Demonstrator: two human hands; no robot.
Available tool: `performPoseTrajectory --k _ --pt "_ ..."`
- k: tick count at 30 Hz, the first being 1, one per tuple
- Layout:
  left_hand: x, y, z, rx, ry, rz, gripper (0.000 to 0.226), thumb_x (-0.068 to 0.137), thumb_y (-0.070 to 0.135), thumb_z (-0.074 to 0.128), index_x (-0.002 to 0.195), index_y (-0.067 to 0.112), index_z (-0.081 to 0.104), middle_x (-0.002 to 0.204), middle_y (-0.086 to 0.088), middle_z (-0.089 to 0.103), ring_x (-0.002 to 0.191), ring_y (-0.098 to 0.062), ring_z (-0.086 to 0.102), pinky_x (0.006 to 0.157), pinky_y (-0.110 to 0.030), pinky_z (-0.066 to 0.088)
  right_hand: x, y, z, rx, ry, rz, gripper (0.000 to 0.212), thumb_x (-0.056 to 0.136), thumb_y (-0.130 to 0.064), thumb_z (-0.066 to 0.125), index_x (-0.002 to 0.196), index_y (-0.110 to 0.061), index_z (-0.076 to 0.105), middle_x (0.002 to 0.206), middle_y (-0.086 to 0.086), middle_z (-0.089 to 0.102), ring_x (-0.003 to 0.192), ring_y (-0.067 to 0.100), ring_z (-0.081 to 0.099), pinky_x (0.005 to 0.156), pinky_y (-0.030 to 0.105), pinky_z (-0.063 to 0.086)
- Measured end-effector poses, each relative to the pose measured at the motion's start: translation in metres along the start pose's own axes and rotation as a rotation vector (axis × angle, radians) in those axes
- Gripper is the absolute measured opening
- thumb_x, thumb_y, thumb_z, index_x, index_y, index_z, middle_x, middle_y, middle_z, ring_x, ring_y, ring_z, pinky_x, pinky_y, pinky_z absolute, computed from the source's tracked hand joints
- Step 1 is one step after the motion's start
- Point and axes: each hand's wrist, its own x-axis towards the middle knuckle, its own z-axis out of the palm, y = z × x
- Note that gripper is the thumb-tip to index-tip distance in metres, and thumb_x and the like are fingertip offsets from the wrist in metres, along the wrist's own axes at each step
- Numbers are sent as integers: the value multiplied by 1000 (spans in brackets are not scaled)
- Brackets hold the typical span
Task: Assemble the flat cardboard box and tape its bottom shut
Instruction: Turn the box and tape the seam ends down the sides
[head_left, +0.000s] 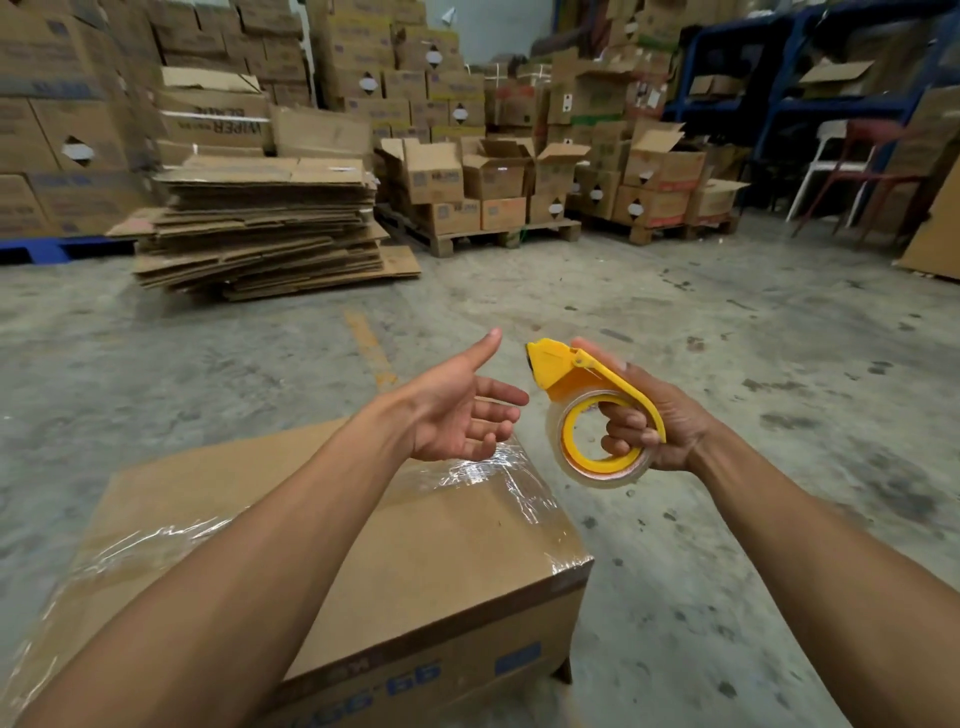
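Note:
An assembled brown cardboard box (447, 561) stands on the concrete floor below my arms, its upper face closed with clear tape (498, 467) that runs across it and over the edges. My right hand (654, 421) is shut on a yellow tape dispenser (587, 395) loaded with a roll of clear tape, held in the air to the right of the box's far corner. My left hand (462, 410) hovers open above that corner, palm up, fingers spread, just left of the dispenser and not touching it.
A tall pile of flattened cardboard (260, 223) lies on the floor ahead left. Stacked boxes on wooden pallets (493, 182) line the back. Blue racking (779, 78) and red and white chairs (857, 171) stand at the right. A cardboard sheet (935, 228) leans far right.

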Motion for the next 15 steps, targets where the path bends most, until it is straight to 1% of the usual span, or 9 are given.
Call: performPoseTrajectory --k 1,3,6,7,8,9,10,12,15 --pt "-2 1 1 -13 -8 0 73 81 75 51 106 6 60 72 -6 60 58 -17 55 46 -24 45 2 2 1 3 -20 9 56 67 -47 84 121 -36 69 41 -1 39 27 7 37 44 26 45" --pt "-6 3 3 -38 -24 6 64 80 70 58 99 9 58 69 -4 58 55 -14 53 44 -22 43 4 4 1 14 -58 18 67 68 -46 84 130 -38 62 41 -1 40 27 7 38 44 26 45" --pt "-9 4 7 -65 -53 23 49 80 61 65 85 12 59 67 -2 56 54 -11 52 44 -18 41 6 5 1 62 -86 10 66 70 -44 83 131 -38 61 40 -1 41 26 6 39 44 25 45" --pt "-9 5 9 -77 -65 27 47 80 59 65 82 13 60 67 -1 56 53 -10 51 45 -18 40 5 5 1 78 -94 10 58 71 -44 82 126 -37 66 40 -1 42 26 6 40 44 25 45" --pt "-9 5 10 -96 -82 30 46 80 58 65 81 13 60 67 -1 56 53 -10 51 44 -17 39 4 5 1 79 -104 9 44 72 -45 80 114 -34 73 39 -2 44 26 5 41 45 24 45" --pt "-8 5 12 -113 -99 30 46 80 58 65 80 13 61 67 -1 56 53 -10 51 43 -17 39 3 5 1 64 -118 6 28 74 -48 77 97 -31 79 39 -4 46 27 4 42 46 23 46" --pt "-8 5 13 -124 -108 31 46 80 58 65 80 12 61 66 -1 56 52 -10 50 42 -16 38 1 6 0 50 -140 1 21 77 -50 72 82 -31 80 39 -6 48 28 2 44 47 22 46" --pt "-8 5 16 -117 -113 29 44 81 57 64 80 12 60 65 -1 55 51 -9 50 41 -16 38 -1 6 -3 54 -163 -1 29 81 -53 63 69 -31 79 40 -7 51 29 2 46 49 21 46" --pt "-8 5 20 -109 -127 31 41 84 53 64 80 12 60 65 -1 56 51 -9 51 39 -15 38 -4 7 -6 49 -172 8 31 80 -54 63 66 -31 78 39 -8 51 29 2 46 48 19 44"
